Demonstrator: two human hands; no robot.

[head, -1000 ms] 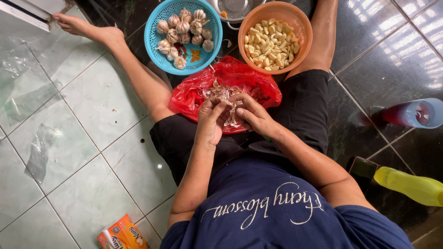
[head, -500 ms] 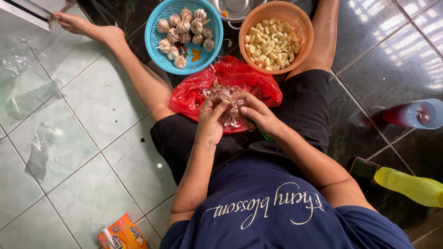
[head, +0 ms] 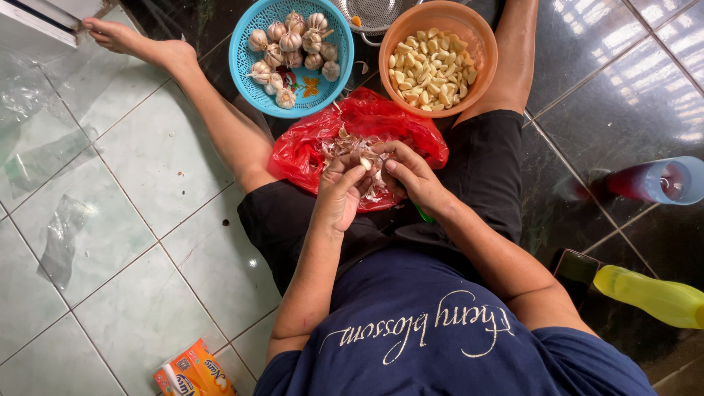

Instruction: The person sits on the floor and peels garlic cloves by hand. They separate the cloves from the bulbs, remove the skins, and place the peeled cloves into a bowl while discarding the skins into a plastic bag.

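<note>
I sit on the floor with a red plastic bag (head: 301, 150) of garlic skins on my lap. Over it, my left hand (head: 339, 196) pinches a garlic clove (head: 364, 163). My right hand (head: 412, 174) touches the same clove with its fingertips, and the end of a green handle (head: 424, 215) pokes out below its palm. The tool's blade is hidden. Beyond the bag stand a blue basket (head: 249, 81) of whole garlic bulbs (head: 293, 44) and an orange bowl (head: 480, 70) of peeled cloves (head: 429, 70).
A metal strainer (head: 374, 11) sits at the top edge. At the right are a tumbler of red liquid (head: 660, 180), a yellow-green bottle (head: 653, 297) and a dark phone (head: 576, 268). Clear plastic bags (head: 62, 235) lie at the left, and an orange carton (head: 194, 370) is near my left elbow.
My fingers have shifted slightly on the clove. Nothing else has moved.
</note>
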